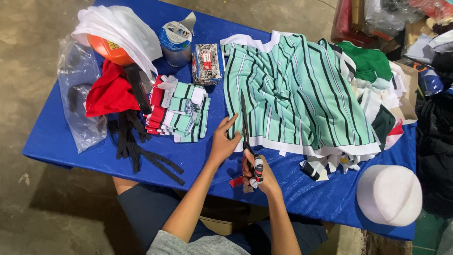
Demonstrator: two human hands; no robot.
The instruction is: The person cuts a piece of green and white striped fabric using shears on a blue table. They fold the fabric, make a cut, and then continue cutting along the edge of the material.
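The green striped fabric (297, 94) lies spread over the blue counter (61, 141), its near left edge pinned flat by the open left hand (223, 140), so the cloth stays taut beside the blade. The right hand (258, 172) is closed around the scissors (246, 132), blades pointing away along that edge. Cut folded pieces (181, 112) sit stacked to the left, out of the way.

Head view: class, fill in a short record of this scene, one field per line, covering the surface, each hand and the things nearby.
Surface: blue table cover
Left hand: flat on the green striped fabric
Right hand: holding scissors, blades on the fabric
Beside left hand: stack of cut pieces, black straps
Far end: tape roll, orange helmet
Near right: white cap
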